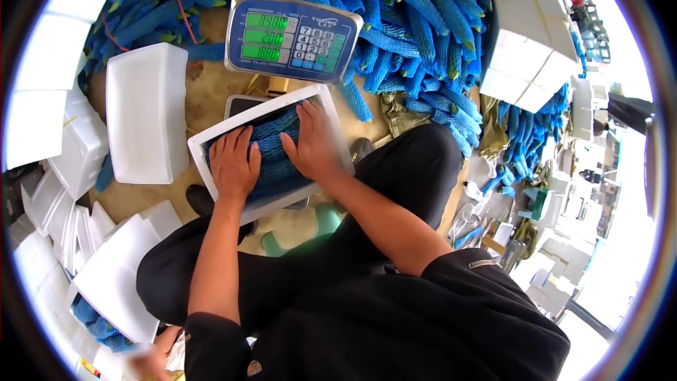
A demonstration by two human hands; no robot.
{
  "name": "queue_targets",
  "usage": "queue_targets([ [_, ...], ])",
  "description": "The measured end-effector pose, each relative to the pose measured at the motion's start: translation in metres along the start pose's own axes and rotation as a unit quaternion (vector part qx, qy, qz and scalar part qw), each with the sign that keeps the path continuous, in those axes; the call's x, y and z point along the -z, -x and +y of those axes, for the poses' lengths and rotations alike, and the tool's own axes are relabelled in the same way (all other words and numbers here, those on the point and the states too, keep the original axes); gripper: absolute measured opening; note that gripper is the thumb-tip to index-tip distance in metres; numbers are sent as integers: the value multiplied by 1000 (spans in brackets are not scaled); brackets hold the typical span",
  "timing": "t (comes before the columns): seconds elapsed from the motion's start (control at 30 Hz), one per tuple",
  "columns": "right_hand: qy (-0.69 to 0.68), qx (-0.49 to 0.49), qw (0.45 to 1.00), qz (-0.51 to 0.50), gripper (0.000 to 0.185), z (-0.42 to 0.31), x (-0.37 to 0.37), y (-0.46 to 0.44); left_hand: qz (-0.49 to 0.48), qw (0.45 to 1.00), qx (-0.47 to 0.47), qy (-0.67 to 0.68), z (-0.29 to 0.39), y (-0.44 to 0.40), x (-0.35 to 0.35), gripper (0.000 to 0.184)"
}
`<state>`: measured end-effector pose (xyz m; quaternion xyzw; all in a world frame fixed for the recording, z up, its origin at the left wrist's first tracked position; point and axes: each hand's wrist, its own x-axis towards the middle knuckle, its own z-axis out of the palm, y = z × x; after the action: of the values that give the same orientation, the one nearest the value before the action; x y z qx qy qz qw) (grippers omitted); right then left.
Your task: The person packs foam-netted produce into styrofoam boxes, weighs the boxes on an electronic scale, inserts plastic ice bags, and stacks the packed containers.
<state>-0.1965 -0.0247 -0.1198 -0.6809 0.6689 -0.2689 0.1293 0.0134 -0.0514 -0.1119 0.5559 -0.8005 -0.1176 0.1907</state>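
A white foam box (269,209) stands in front of me, tilted in the view, with blue-netted long green produce (273,159) inside. My left hand (234,164) lies flat on the netted pieces at the box's left side, fingers spread. On their right part rests my right hand (312,142), its fingers apart and reaching to the far rim. Neither hand grips anything. Just beyond the box is a blue digital scale display (293,39) with green lit readouts. The scale's platform is mostly hidden under the box.
A white foam lid or box (147,114) lies at the left. Blue-netted produce (416,21) is heaped beyond the scale. White foam boxes (529,42) are stacked at the right. Another person's blurred hand (149,363) shows at the bottom left, near an open foam box (116,279).
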Motion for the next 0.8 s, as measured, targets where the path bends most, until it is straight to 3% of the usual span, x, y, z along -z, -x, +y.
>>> queue_targets([
  [0.37,-55,8,997,54,61,6,-13,0,106,992,67,20,-5,11,-14,28],
  [0.63,-28,28,996,75,62,9,-24,-1,125,991,43,22,-10,11,-24,25],
  [0.7,-18,69,994,83,62,13,-26,1,116,992,38,-3,-19,13,-34,25],
  [0.73,-22,64,993,98,62,18,-32,5,38,995,86,33,-10,6,-16,26],
  [0.8,2,73,995,74,59,17,-26,0,44,993,105,26,-6,11,-19,31],
])
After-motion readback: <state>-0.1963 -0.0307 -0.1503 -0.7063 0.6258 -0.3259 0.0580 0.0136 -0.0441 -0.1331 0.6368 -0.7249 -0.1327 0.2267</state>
